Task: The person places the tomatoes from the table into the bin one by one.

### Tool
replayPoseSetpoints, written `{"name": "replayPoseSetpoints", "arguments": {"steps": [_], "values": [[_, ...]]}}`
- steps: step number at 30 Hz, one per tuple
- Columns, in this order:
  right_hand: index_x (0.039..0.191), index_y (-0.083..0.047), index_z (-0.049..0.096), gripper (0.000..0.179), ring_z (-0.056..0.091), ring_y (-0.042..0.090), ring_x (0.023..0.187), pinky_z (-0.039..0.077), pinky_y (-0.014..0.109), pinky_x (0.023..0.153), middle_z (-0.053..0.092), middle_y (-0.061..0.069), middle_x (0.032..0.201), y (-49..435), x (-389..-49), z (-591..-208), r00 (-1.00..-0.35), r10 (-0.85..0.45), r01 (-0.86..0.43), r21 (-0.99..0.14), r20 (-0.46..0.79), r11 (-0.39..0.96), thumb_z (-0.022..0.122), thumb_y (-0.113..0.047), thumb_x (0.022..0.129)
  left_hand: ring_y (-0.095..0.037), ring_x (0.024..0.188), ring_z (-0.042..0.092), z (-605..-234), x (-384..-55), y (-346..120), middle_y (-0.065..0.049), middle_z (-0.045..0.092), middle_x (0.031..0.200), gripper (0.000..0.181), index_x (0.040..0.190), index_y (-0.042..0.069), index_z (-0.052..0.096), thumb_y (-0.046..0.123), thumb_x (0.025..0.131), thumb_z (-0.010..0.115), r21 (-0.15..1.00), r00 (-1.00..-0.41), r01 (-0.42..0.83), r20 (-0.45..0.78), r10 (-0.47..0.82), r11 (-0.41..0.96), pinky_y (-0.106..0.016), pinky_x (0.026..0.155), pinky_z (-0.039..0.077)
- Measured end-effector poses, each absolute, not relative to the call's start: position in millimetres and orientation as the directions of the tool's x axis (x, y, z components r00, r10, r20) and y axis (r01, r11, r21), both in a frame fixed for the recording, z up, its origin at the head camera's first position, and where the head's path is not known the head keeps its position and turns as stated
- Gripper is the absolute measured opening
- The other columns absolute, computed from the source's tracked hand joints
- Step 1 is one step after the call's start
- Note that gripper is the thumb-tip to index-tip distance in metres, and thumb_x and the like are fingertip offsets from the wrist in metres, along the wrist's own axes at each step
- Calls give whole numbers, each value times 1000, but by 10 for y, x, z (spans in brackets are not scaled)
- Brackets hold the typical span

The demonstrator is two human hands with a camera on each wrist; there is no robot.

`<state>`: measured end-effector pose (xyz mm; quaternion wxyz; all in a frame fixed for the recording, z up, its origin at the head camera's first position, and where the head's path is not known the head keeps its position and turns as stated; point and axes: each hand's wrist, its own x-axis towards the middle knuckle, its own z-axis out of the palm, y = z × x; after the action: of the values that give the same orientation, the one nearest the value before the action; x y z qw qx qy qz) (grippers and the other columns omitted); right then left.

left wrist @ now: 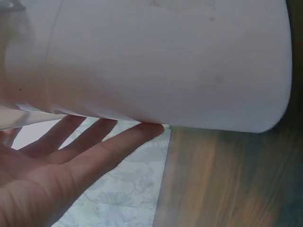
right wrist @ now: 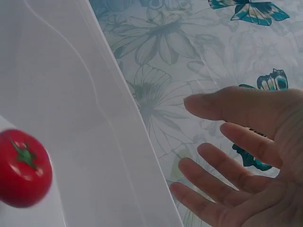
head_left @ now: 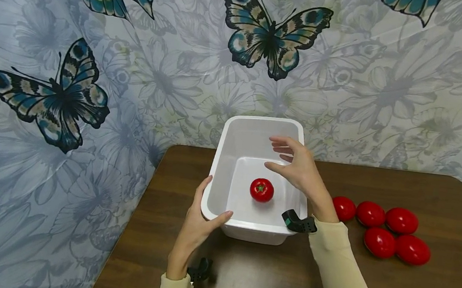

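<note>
A white plastic tub (head_left: 238,223) stands on the table with one red tomato (head_left: 262,190) inside, its green stem end facing up. My left hand (head_left: 197,224) rests against the tub's near left corner, the thumb by the front rim. In the left wrist view, its nearly straight fingers (left wrist: 116,149) touch the outer wall. Over the tub's right part hovers my right hand (head_left: 295,168), fingers spread and loosely bent, holding nothing. The right wrist view shows the gap between thumb and fingers with nothing in it; the tomato (right wrist: 23,168) lies apart from that hand.
Several glossy red tomatoes (head_left: 379,242) lie grouped on the brown wooden table (head_left: 266,283), right of the tub and close to the right forearm. Behind the table hangs a butterfly-and-flower patterned backdrop (head_left: 169,79). Each wrist carries a black camera band (head_left: 299,222).
</note>
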<state>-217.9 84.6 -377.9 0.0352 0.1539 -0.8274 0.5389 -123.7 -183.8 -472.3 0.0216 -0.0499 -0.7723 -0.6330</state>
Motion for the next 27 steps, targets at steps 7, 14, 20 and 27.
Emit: {"name": "replayPoseSetpoints", "arguments": {"steps": [7,14,20,27], "values": [[142,1,59,60,61,42,128,48,53,109,61,24,139,856,-2135,-3784,-937,-253,-321,-876,239,361,82,1,87,-42,130,50,-4735,-1239,-1840,-14,45,154,97,163,30,29,22,85,87,981,-989,133,122,79,141,-61,103,49],[145,0,56,59,59,40,130,49,48,109,59,22,141,1034,-2073,-3779,-942,-260,-285,-917,214,280,79,-1,91,-38,130,51,-4743,-1243,-1842,-12,45,154,98,164,31,28,22,86,86,983,-990,112,99,98,144,-58,102,51],[149,-3,54,58,61,27,126,55,23,96,56,16,143,1382,-1941,-3733,-956,-211,-247,-946,203,210,76,-5,95,-44,132,48,-4737,-1244,-1858,-15,44,154,96,164,28,28,19,86,85,985,-990,110,96,108,132,-60,103,50],[143,2,58,56,65,14,119,55,22,94,63,6,131,1874,-1767,-3842,-934,-84,-351,-936,348,24,72,13,90,-40,133,49,-4719,-1237,-1842,-12,44,155,96,163,30,29,16,86,85,983,-991,112,99,92,143,-54,102,51]]}}
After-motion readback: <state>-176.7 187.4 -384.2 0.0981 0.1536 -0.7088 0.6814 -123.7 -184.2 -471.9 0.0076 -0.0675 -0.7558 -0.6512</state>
